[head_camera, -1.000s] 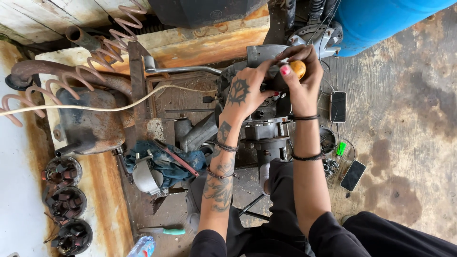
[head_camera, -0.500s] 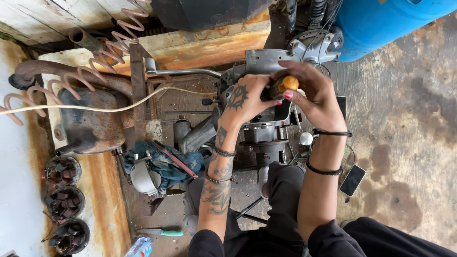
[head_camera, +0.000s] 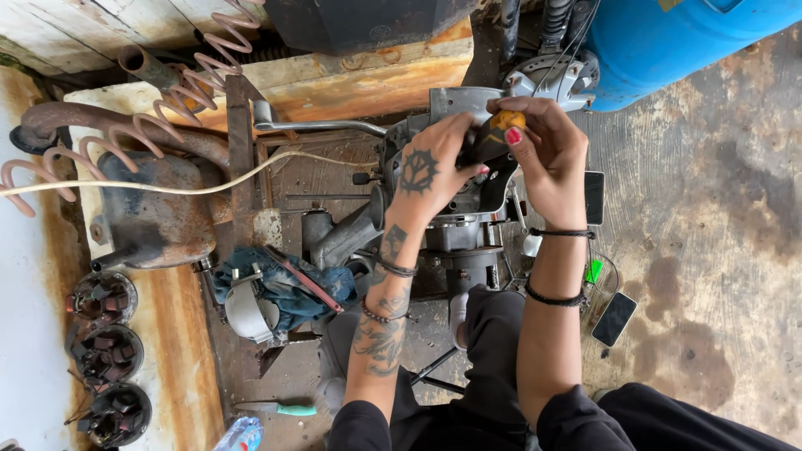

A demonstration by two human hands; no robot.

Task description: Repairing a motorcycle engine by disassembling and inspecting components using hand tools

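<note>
Nearest the camera there's a green-handled screwdriver point(head_camera: 282, 408) lying on the floor. Further up, left hand point(head_camera: 432, 174) and right hand point(head_camera: 547, 154) are both wrapped around a yellow-handled tool point(head_camera: 499, 127), pressed onto the grey engine block point(head_camera: 455, 230). Blue drum point(head_camera: 668, 42) behind it.

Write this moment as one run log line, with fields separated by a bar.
left hand: on black-and-orange tool handle | right hand: on handle top | under hands: grey engine block | nearby: blue drum, phone

Stained grey concrete floor point(head_camera: 718, 250), weathered wooden planks point(head_camera: 67, 29) at the top, big blue plastic drum point(head_camera: 668, 42), even daylight
</note>
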